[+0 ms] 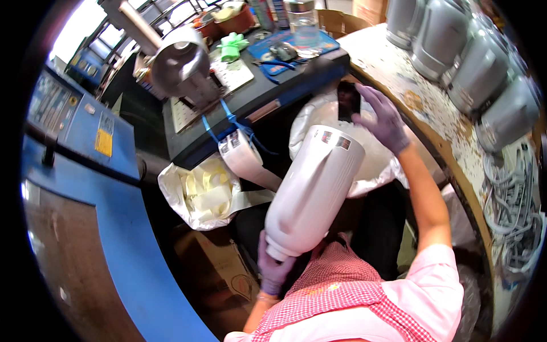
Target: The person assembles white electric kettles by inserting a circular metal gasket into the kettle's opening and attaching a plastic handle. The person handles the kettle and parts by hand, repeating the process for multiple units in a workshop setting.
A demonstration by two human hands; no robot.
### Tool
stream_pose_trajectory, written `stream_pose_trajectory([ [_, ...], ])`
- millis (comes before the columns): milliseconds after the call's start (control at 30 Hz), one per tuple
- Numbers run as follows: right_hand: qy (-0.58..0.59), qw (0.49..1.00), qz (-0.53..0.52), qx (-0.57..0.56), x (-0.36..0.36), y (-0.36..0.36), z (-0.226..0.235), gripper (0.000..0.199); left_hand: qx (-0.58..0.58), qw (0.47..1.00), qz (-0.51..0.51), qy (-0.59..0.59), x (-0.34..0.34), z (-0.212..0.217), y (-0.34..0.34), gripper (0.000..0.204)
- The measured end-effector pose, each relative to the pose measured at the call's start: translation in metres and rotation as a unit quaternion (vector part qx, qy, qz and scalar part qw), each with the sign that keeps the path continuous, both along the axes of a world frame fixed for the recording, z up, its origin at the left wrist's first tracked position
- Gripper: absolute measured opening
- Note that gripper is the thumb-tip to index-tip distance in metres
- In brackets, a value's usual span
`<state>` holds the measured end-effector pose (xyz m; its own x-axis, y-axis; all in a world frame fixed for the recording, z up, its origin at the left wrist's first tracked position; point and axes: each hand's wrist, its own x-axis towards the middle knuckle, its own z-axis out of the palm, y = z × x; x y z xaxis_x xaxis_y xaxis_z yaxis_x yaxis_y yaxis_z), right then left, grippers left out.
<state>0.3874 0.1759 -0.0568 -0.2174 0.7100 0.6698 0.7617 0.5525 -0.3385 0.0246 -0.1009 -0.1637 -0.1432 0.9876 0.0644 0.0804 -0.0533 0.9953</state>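
Note:
A grey plastic thermos flask body (313, 191) lies slanted across my lap, its narrow neck toward me and its wide end away. My left hand (274, 267) is closed around the neck from below. Small picture stickers show on the wide end. Past that end, my right hand (387, 121) is raised with its fingers apart, holding nothing. Both hands wear thin purple gloves. To the left of the flask, a roll of white labels (235, 149) hangs from blue ties at the bench edge, and its strip runs down behind the flask.
A white bag (171, 185) of paper scraps sits left, and a large white bag (370, 145) opens beyond the flask. Several grey flasks (441, 40) and grey handles (501, 194) line the curved table at right. A blue machine (131, 239) stands left; a dark bench (256, 94) is ahead.

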Motion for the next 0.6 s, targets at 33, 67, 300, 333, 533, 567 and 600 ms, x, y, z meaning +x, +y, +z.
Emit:
stream_pose_trajectory([
  [33, -0.051, 0.996, 0.058, 0.045, 0.007, -0.015, 0.010, 0.078, 0.015, 0.999, 0.003, 0.048, -0.015, 0.032, 0.011, 0.099],
  [67, -0.104, 0.987, 0.083, 0.084, 0.000, -0.033, 0.023, 0.073, 0.021, 0.988, 0.037, 0.147, -0.038, 0.047, 0.019, 0.091],
  [300, 0.142, 0.961, 0.162, -0.176, -0.005, -0.104, 0.057, 0.034, 0.117, 0.983, -0.044, -0.136, -0.109, 0.185, 0.134, 0.062],
  [333, 0.246, 0.938, 0.121, -0.211, 0.000, -0.098, 0.041, 0.033, 0.145, 0.983, -0.035, -0.107, -0.113, 0.192, 0.178, 0.056],
  [533, 0.370, 0.899, 0.054, -0.226, -0.028, -0.019, 0.059, 0.040, 0.117, 0.947, 0.204, 0.221, -0.208, 0.201, 0.419, 0.079],
  [567, 0.308, 0.940, 0.116, -0.085, -0.054, -0.002, 0.079, 0.037, 0.078, 0.952, 0.179, 0.234, -0.222, 0.201, 0.443, 0.073],
  [600, 0.293, 0.946, 0.124, -0.069, -0.067, 0.014, 0.097, 0.036, 0.091, 0.957, 0.152, 0.231, -0.220, 0.205, 0.457, 0.065],
])
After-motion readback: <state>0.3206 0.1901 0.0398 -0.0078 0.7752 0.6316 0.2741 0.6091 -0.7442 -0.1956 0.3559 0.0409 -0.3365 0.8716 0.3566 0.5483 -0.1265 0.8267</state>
